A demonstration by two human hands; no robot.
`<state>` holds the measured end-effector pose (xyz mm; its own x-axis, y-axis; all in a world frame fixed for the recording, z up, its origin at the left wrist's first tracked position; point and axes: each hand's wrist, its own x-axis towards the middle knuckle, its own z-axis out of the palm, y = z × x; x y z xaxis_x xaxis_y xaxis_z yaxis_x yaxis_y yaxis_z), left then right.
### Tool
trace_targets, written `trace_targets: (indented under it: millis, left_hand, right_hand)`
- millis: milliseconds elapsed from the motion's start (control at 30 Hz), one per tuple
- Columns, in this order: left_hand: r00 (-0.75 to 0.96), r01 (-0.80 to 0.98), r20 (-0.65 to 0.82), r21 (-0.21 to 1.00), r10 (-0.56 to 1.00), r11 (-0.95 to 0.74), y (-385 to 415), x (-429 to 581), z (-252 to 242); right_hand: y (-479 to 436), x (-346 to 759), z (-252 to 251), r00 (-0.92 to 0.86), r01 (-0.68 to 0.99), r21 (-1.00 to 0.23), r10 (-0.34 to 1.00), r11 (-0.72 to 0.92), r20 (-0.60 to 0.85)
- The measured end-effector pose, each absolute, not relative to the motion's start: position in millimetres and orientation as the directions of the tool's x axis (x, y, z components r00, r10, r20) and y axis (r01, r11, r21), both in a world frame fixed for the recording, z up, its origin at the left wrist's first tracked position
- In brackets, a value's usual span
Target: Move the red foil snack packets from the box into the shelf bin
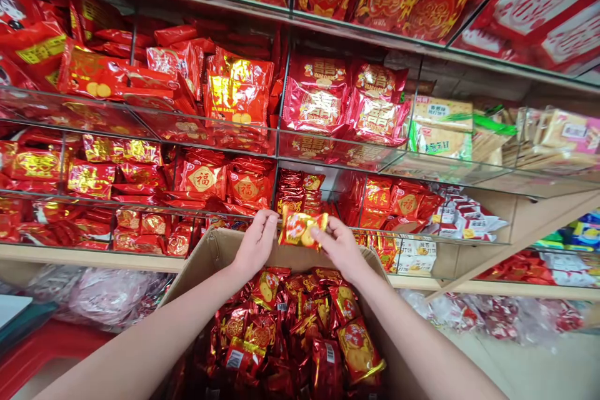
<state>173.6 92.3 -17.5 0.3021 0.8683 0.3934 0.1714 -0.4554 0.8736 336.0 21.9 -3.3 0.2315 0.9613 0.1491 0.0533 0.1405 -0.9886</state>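
My right hand pinches a small red-and-gold biscuit packet by its right end, above the far rim of a cardboard box. Just left of the packet, my left hand is closed with its fingers curled; what they hold, if anything, is hidden. Inside the box, below my forearms, lie many loose red and gold biscuit packets, some with barcodes facing up. Beyond my hands, a shelf compartment holds a stack of small red packets.
Clear-fronted shelves hold red packets in rows. Pale cracker packs lie at the right, white packets lower down. Plastic-wrapped bags lie under the bottom shelf. A red plastic edge is at the lower left.
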Motion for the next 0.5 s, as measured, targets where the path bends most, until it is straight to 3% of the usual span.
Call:
trace_targets:
  millis: [133, 267, 333, 500]
  left_hand:
    - [0.416, 0.336, 0.429, 0.747, 0.802, -0.574, 108.2, 161.8, -21.3]
    - [0.524, 0.429, 0.467, 0.578, 0.712, -0.694, 118.6, 156.8, -31.5]
    - [0.557, 0.425, 0.494, 0.521, 0.667, -0.74, 121.2, 155.7, -35.4]
    - [0.606, 0.409, 0.538, 0.42, 0.585, -0.81, 124.1, 152.8, -39.3]
  right_hand:
    - [56.9, 371.8, 14.8, 0.51, 0.264, -0.961, 0.833, 0.086, 0.215]
    - [108.5, 398.8, 7.7, 0.588, 0.596, -0.773, 0.774, -0.218, 0.235]
    - [133.7, 404.3, -1.6, 0.582, 0.659, -0.697, 0.778, -0.283, 0.235]
    - [184.1, 412.0, -24.9, 0.552, 0.669, -0.69, 0.807, -0.278, 0.211]
